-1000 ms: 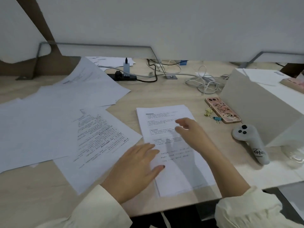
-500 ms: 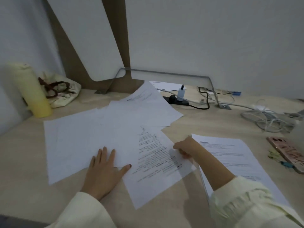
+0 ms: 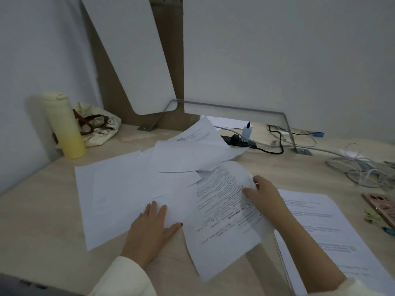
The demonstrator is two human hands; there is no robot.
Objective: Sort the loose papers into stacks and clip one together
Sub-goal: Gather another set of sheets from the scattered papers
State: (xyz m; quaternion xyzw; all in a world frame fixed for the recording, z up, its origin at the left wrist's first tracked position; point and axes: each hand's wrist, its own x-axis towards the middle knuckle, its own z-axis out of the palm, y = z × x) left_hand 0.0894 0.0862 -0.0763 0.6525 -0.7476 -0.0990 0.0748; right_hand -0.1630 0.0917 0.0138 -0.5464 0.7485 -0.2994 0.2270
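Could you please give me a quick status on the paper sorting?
Left hand flat on loose papers. Right hand pinches printed sheet, corner lifted. Neat stack at right, binder clips beyond. Nothing in the way.

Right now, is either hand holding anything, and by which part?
The right hand pinches the printed sheet at its far right edge, which curls up. The left hand only presses flat on the blank papers.

Scattered white papers (image 3: pixel 136 189), neat stack (image 3: pixel 333 236)
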